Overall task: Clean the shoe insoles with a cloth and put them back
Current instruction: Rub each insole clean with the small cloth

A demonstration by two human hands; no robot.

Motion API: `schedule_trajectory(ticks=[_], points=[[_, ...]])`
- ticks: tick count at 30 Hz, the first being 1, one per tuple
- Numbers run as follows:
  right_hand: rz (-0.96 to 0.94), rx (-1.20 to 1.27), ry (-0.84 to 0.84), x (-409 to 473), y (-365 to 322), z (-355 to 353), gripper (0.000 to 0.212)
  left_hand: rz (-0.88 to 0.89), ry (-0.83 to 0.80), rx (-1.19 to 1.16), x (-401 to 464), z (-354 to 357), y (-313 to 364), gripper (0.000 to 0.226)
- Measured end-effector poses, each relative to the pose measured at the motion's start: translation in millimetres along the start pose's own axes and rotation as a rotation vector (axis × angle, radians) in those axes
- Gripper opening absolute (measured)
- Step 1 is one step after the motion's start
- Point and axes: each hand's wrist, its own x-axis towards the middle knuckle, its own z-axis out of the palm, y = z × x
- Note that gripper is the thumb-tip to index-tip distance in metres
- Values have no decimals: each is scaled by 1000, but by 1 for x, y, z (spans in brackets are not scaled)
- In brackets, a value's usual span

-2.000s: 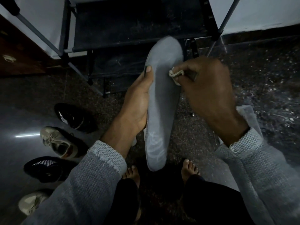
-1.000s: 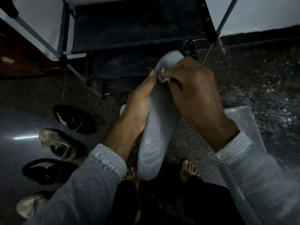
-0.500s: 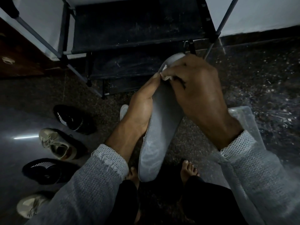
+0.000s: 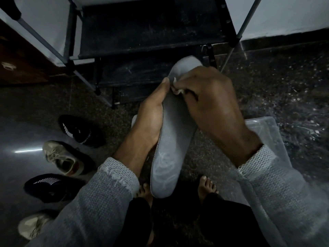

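Out beyond my left hand (image 4: pixel 151 118) four shoes sit in a row on the floor, two black shoes (image 4: pixel 78 130) alternating with two beige shoes (image 4: pixel 62 158), within reach, I'd guess, so the insoles can go back in. That left hand lies along the left edge of the grey insole (image 4: pixel 170 154) with its fingers behind it, propping it up with its face toward me, heel end low above my bare feet. My right hand (image 4: pixel 211 102), just to the right, pinches a small cloth (image 4: pixel 176 88) against the insole's upper part; a clear plastic bin (image 4: pixel 267 127) lies beyond that wrist.
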Motion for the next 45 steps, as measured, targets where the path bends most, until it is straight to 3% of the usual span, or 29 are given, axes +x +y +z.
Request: schedule_trajectory(ticks=[5,13,21,30,37,42,45], points=[[153,-81,85,3,17,-7,21,-15,-48,5,-5,5,-1,51],[-20,7,-21,-1,-12,4,20,-31,-21,-114,-2,2,5,45],[150,-69,58,1,10,-4,20,-1,-3,-39,-6,6,3,48],[-46,25,-115,-3,-9,6,16,5,50,-79,-3,0,8,53],[101,-12,19,-1,2,0,17,15,55,-47,-5,5,8,52],[-102,71,-133,-1,-17,5,20,14,134,-35,-6,4,11,50],[-65,160,-182,-2,-12,1,21,18,149,-41,-5,2,15,53]])
